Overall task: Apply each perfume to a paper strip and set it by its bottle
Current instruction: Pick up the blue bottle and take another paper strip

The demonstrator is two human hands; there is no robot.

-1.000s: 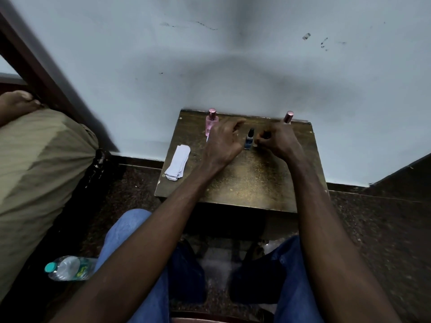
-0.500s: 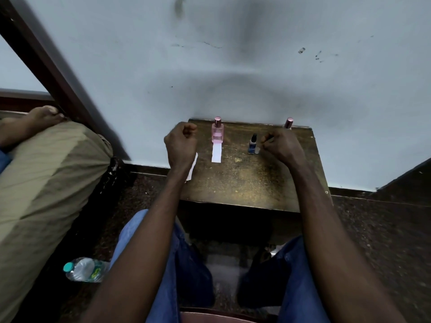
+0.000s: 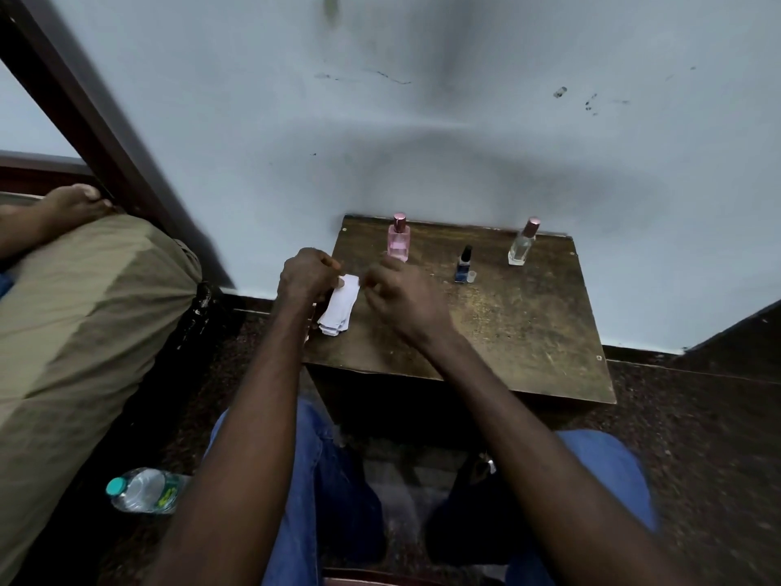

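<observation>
Curled left hand [image 3: 307, 273], grip pinching paper strips [image 3: 340, 306], curled right hand [image 3: 401, 296] just beside, grip unclear

The person wore blue denim jeans [image 3: 312, 471], paler over the right knee. The left hand [image 3: 308, 274], right hand [image 3: 401, 296] and both forearms [image 3: 253, 416] were bare.

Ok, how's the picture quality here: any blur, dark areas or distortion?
Head view: dim, flat light; left hand, right hand and paper strips slightly motion-blurred; pink bottle, blue bottle and clear bottle sharper; nearly black under the table; wide-angle bending at the edges.
</observation>
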